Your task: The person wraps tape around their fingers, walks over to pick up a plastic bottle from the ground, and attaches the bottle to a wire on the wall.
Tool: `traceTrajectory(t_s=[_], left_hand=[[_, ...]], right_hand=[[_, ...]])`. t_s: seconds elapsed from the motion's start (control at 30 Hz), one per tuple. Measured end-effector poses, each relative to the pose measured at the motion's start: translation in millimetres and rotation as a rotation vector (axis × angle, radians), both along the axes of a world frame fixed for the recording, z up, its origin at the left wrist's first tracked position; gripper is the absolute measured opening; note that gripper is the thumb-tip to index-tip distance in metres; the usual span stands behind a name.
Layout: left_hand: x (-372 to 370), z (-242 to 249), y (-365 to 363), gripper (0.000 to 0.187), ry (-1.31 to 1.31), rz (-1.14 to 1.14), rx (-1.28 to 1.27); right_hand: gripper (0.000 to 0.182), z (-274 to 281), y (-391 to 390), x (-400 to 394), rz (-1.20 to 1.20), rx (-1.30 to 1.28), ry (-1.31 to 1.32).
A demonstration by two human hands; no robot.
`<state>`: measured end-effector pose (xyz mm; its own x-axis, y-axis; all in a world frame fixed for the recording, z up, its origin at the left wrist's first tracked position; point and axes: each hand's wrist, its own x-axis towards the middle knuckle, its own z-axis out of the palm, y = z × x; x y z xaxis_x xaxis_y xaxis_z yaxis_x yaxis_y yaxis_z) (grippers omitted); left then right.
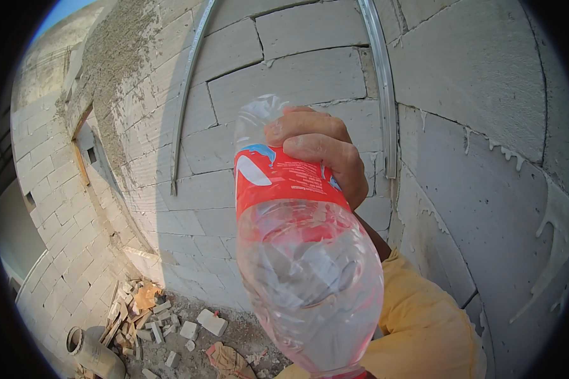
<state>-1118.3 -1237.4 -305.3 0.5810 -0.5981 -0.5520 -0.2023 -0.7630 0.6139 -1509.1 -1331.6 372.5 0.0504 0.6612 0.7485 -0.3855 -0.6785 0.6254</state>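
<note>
My right hand (pixel 325 148), at the end of a yellow sleeve (pixel 423 322), grips a clear plastic bottle (pixel 310 278) close in front of the camera. Its fingers wrap round the bottle's far part, over the edge of a red label (pixel 278 180) with white and blue marks. The base of the bottle points up and away, while the neck points down towards me at the lower edge of the view. Something red shows at the neck, cut off by the frame. My left hand is out of view.
A grey block wall (pixel 291 76) stands ahead, with two metal strips (pixel 186 95) (pixel 379 88) upright on it. Broken blocks (pixel 212 322) and wood scraps lie on the ground at lower left, beside a cylindrical container (pixel 95 354). Another block wall (pixel 480 170) rises close on the right.
</note>
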Motion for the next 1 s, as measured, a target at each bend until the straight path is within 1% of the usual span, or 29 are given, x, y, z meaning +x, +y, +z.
traceTrajectory(t_s=[0.07, 0.13, 0.17, 0.23, 0.3, 0.33, 0.37, 0.4, 0.43, 0.47, 0.5, 0.53, 0.57, 0.63, 0.67, 0.7, 0.73, 0.8, 0.83, 0.87, 0.9, 0.93, 1.0], left_hand=[[3, 0, 6, 0.057, -0.001, 0.012, -0.004], [8, -2, 14, 0.057, -0.001, 0.034, -0.005], [11, -2, 19, 0.057, 0.001, 0.047, -0.011], [21, -6, 36, 0.057, 0.016, 0.108, -0.029], [36, -8, 63, 0.057, 0.053, 0.220, -0.075], [46, -7, 79, 0.057, 0.098, 0.319, -0.125], [53, 1, 92, 0.057, 0.156, 0.450, -0.212], [58, 18, 103, 0.057, 0.220, 0.598, -0.338], [61, 40, 108, 0.057, 0.266, 0.702, -0.489], [55, 75, 111, 0.057, 0.282, 0.741, -0.640], [19, 164, 101, 0.074, 0.267, 0.641, -0.840], [37, 176, 97, 0.075, 0.436, 0.434, -0.991], [19, 224, 83, 0.066, 0.389, 0.401, -1.106], [2, 289, 67, 0.060, 0.453, 0.296, -1.325], [-8, 318, 62, 0.057, 0.508, 0.168, -1.424], [-17, 344, 57, 0.054, 0.564, 0.038, -1.523], [-28, 366, 54, 0.054, 0.566, 0.037, -1.506], [-53, 399, 46, 0.055, 0.716, -0.025, -1.571], [-63, 407, 42, 0.055, 0.721, -0.026, -1.574], [-71, 414, 39, 0.054, 0.788, -0.044, -1.560], [-76, 418, 36, 0.053, 0.853, -0.066, -1.544], [-80, 418, 33, 0.053, 0.853, -0.074, -1.544], [-85, 414, 28, 0.052, 0.918, -0.060, -1.569]], right_hand=[[0.048, -12, -1, 2, 0.008, 0.031, -0.005], [0.049, -33, -4, 6, 0.047, 0.146, 0.031], [0.049, -47, -4, 9, 0.049, 0.157, 0.025], [0.049, -82, -3, 18, 0.202, 0.417, 0.130], [0.052, -117, -3, 25, 0.214, 0.491, 0.161], [0.054, -135, 3, 32, 0.241, 0.582, 0.163], [0.055, -151, 7, 40, 0.270, 0.673, 0.165], [0.055, -164, 9, 49, 0.294, 0.708, 0.166], [0.060, -178, 13, 58, 0.325, 0.794, 0.198], [0.066, -193, 20, 64, 0.348, 0.886, 0.227], [0.071, -207, 28, 66, 0.361, 0.982, 0.250], [0.077, -221, 29, 75, 0.367, 1.031, 0.225], [0.077, -233, 32, 81, 0.351, 1.071, 0.206], [0.076, -254, 41, 95, 0.446, 1.308, 0.204], [0.076, -262, 44, 100, 0.440, 1.331, 0.192], [0.073, -270, 47, 104, 0.414, 1.385, 0.221], [0.069, -277, 50, 108, 0.392, 1.435, 0.255], [0.070, -289, 53, 117, 0.346, 1.450, 0.264], [0.072, -293, 54, 120, 0.303, 1.453, 0.278], [0.072, -297, 55, 122, 0.298, 1.448, 0.277], [0.074, -299, 56, 124, 0.285, 1.460, 0.295], [0.077, -301, 56, 124, 0.275, 1.474, 0.310], [0.077, -300, 56, 123, 0.260, 1.482, 0.298]])
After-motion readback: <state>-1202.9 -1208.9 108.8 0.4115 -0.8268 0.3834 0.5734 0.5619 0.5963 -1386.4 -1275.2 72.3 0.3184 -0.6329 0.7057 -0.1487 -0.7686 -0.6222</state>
